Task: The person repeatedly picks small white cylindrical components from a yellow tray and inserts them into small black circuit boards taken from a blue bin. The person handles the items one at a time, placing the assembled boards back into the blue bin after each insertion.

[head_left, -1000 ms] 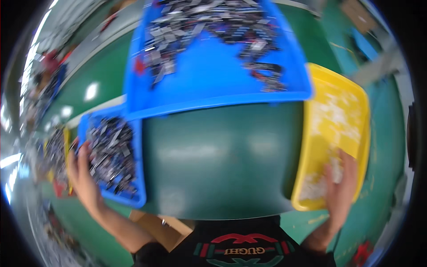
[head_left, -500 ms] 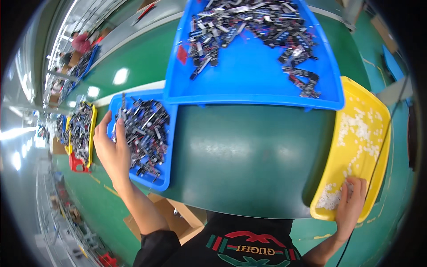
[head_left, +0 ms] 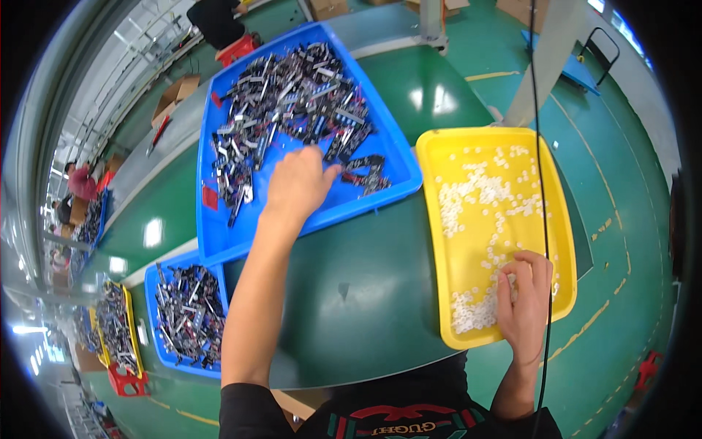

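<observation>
My left hand (head_left: 298, 179) reaches over the large blue tray (head_left: 307, 227), at the near edge of a pile of small dark strip-like parts (head_left: 292, 88) with silver pieces and thin red and blue wires. Its thumb sticks out to the right; the other fingers bend down, with their tips hidden. Over the near end of the yellow tray (head_left: 457, 241) is my right hand (head_left: 525, 304), thumb and forefinger brought together beside a heap of small white rings (head_left: 474, 311). What lies between those fingertips is too small to make out.
A smaller blue tray (head_left: 221, 274), full of similar parts, stands to the left. Beyond it are a yellow tray (head_left: 133, 329) and a red stool (head_left: 126, 382). A black cable (head_left: 537, 110) hangs across the right side. Another person (head_left: 216, 22) sits beyond the table.
My left hand has moved from the smaller blue tray to the large one. My right hand stays at the yellow tray's near end. The whole view has turned toward the right.
</observation>
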